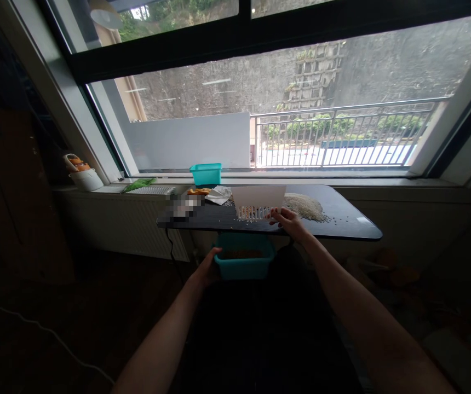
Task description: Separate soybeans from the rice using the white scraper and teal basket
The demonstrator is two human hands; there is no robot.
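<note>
Forearms (161,331) fill the near ground, 1 each side of a dark lap (268,334); L hand (210,265) is at the L rim of a teal tub (244,269), thumb over the edge, other fingers mostly out of sight, so grip looks closed on the rim, but can't tell how firmly; R hand (287,220) pinches, thumb & fingers together, the lower R corner of a white scoop (259,197), which is nr upright, slots at the bottom, above the table (344,207); tub is below the table's near edge, just in front of the lap.

Progress, judging by what lies where: prob. partway; tub has a layer of brown bits (242,254) inside, so some is in; a big greyish heap (306,207) sits on the table, R of scoop, w/ loose grains (334,220) strewn past it, so plenty looks left; scoop hides some tabletop, so can't tell how much lies behind; bits show thru the slots, but can't tell if any rest on scoop itself.

Further off: crumpled paper (219,195) & an orange item (199,191) on the table's L part; 2nd tub (206,175), also teal, behind them, contents not visible; hands touch none of these.
</note>
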